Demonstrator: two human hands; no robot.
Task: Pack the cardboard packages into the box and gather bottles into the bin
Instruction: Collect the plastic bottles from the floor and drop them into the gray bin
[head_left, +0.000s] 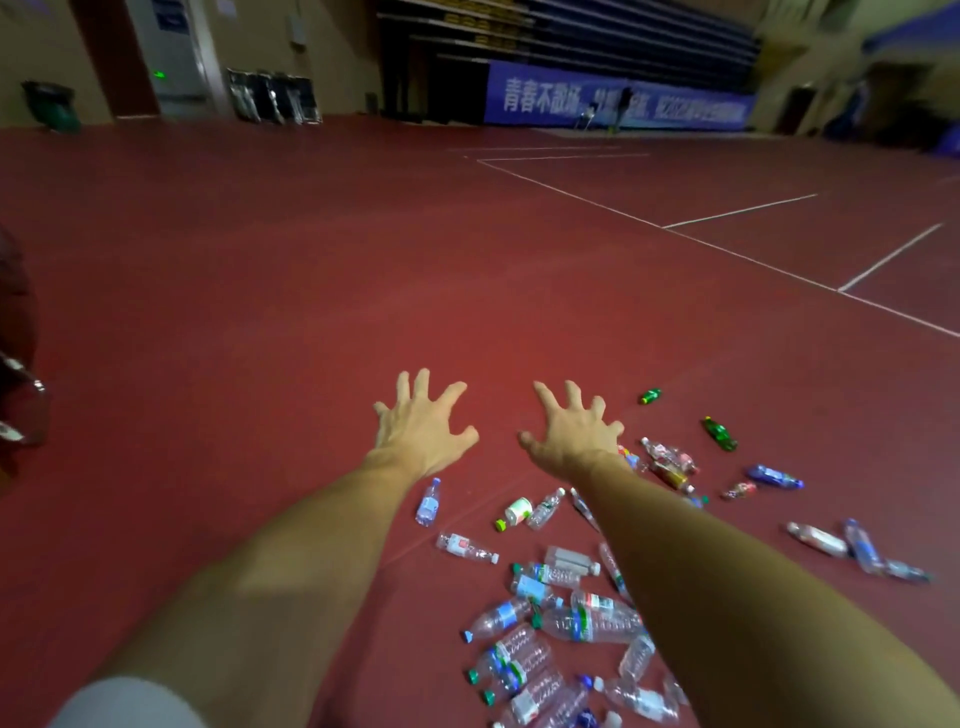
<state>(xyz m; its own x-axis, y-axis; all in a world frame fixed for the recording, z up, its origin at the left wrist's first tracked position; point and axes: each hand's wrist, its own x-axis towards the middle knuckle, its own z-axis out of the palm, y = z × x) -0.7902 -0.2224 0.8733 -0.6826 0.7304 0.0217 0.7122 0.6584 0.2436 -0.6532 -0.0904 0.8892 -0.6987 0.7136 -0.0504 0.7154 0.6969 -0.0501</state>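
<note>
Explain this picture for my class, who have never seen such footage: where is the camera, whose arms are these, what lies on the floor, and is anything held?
There is no machine here. The single picture comes from a camera worn on a person's head, looking forward and down, so you see that person's own bare arms. The left hand and the right hand reach forward with fingers spread, and neither holds anything. Below them is the red floor of a sports hall. Many plastic bottles, mostly clear, lie scattered on it, mainly under and beside the right arm. A green bottle lies farther out. A dark green bin stands by the far wall on the left. No cardboard packages or box show in this view.
</note>
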